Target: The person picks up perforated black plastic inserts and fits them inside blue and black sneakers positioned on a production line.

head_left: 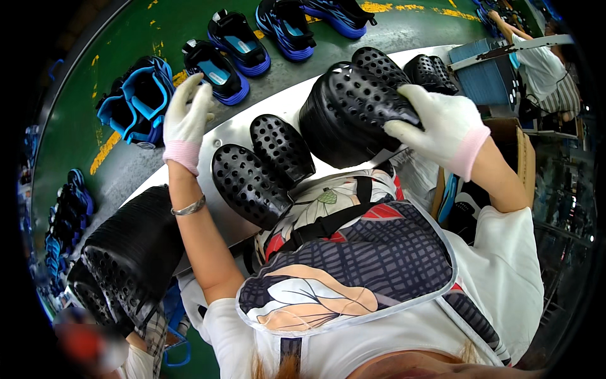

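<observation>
My right hand [442,126], in a white glove with a pink cuff, has its thumb and fingers round the end of a black perforated plastic shoe insert [372,95], at the top of a nested stack [325,126]. To the left, my gloved left hand [187,120] is raised with its fingers apart, nothing seen in them. Its fingertips overlap the edge of a black and blue sports shoe [218,72]; I cannot tell whether they touch it. Between my hands, two more perforated inserts [249,183] lie side by side on the white ledge [237,129].
More black and blue shoes [284,28] stand in a row along the green surface [126,44], with a pair of blue-lined shoes [139,101] at left. A tall stack of black inserts [136,234] is by my left elbow. Co-workers [546,69] are at far right and lower left.
</observation>
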The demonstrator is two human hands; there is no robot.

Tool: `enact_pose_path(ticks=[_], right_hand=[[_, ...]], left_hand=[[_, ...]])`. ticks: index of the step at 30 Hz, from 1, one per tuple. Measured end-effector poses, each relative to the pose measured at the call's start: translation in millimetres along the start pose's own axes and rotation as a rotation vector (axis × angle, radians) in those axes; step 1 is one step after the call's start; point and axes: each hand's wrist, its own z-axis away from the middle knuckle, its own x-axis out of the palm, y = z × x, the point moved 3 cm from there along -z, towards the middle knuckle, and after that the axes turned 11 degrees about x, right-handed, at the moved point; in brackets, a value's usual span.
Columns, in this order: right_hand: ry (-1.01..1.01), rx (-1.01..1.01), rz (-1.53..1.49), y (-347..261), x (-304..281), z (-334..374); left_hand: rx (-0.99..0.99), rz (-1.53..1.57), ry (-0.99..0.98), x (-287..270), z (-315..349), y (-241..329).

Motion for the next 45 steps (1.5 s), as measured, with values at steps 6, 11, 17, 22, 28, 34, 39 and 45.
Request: enact_pose_path(ticks=[6,11,17,22,28,34,39,45], right_hand=[[0.056,-0.059,0.049,-6.9,15.9,-2.8],[0.099,-0.015,-0.322,8.8,-4.1,11.0],[0.377,0.059,-0.472,51.8,2.9,26.5],[0.367,0.216,-0.471,86.5,17.3,15.4],[0.364,0.404,-0.249,159.0,42.6,-15.5],[0.332,0.438,-0.257,200.3,62.3,-30.4],[0.227,0.351,-0.191,203.5,87.1,-48.8],[0.237,0.169,-0.217,204.8,104.0,-76.4]], left_hand=[[0.377,-0.585,-0.068,4.5,-18.0,-14.1],[0.343,-0.661,-0.316,11.6,-39.2,-48.9],[0.025,-0.079,-0.151,-17.8,-69.3,-11.0],[-0.025,-0.055,-0.215,-37.2,-74.9,8.0],[0.549,-0.787,-0.337,-5.2,-53.9,-9.8],[0.593,-0.797,-0.322,33.3,-49.8,-12.0],[0.578,-0.677,-0.366,55.1,-67.6,-14.2],[0.350,-0.194,-0.192,5.6,-41.5,-22.9]])
